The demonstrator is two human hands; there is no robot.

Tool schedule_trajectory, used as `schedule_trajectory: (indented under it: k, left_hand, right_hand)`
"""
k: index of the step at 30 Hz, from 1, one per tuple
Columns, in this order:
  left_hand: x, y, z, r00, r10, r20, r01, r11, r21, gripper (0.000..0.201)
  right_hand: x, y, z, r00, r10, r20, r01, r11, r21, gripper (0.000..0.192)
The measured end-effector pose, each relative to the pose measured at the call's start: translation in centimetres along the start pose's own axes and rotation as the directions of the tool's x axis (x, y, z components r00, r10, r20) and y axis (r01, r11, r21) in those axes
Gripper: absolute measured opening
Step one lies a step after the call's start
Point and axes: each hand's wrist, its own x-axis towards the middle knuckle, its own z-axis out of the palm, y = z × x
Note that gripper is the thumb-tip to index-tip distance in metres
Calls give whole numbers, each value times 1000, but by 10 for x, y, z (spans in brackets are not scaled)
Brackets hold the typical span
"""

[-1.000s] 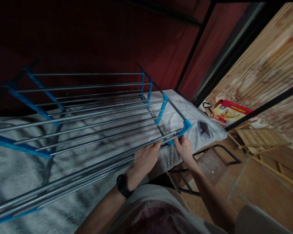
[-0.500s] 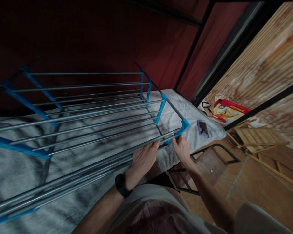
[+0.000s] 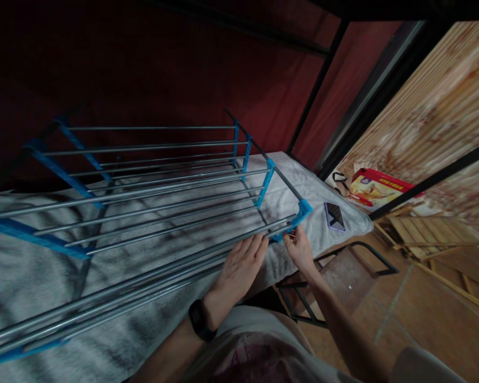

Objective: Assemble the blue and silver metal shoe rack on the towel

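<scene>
A drying rack [image 3: 159,225] of grey metal rods and blue plastic brackets lies on its side over a grey-white cloth. My left hand [image 3: 241,261], with a black band on its wrist, lies over the front bundle of rods. Its fingers are close together and bent over the upper rod, near the right end. At that end my right hand [image 3: 300,249] pinches at the underside of the blue corner bracket [image 3: 303,208]. The exact spot between its fingertips is partly hidden. Both hands are close together without touching.
A phone [image 3: 335,217] lies on the cloth [image 3: 319,242] right of the rack. Beyond are a red and yellow box [image 3: 383,187] and a dark cord. Below stand a metal-framed stool [image 3: 349,274] and a wooden folding chair [image 3: 435,229]. Black frame bars cross the upper right.
My left hand has shifted slightly right along the rods, its fingers straighter. My right fingers have slipped lower on the bracket. The view has tilted a little.
</scene>
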Motion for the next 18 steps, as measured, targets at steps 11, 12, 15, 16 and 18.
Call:
schedule_trajectory:
  k: [11, 12, 15, 16, 18]
  left_hand:
    - [-95, -55, 72, 977, -213, 21, 210, 974, 86, 41]
    - [-97, -58, 72, 966, -255, 51, 249, 963, 104, 41]
    - [-93, -62, 68, 937, -308, 166, 292, 950, 113, 41]
    - [-90, -63, 66, 928, -311, 204, 296, 950, 101, 41]
    - [-82, -62, 62, 902, -328, 280, 320, 944, 74, 41]
  right_hand:
    - [-14, 50, 28, 979, 102, 176, -103, 995, -6, 23]
    - [-13, 50, 28, 979, 101, 179, -98, 995, -28, 21]
    - [-8, 48, 28, 976, 113, 184, -100, 992, -75, 15]
    - [-7, 47, 27, 976, 119, 183, -104, 991, -88, 13]
    - [-5, 46, 26, 975, 125, 186, -108, 989, -102, 12]
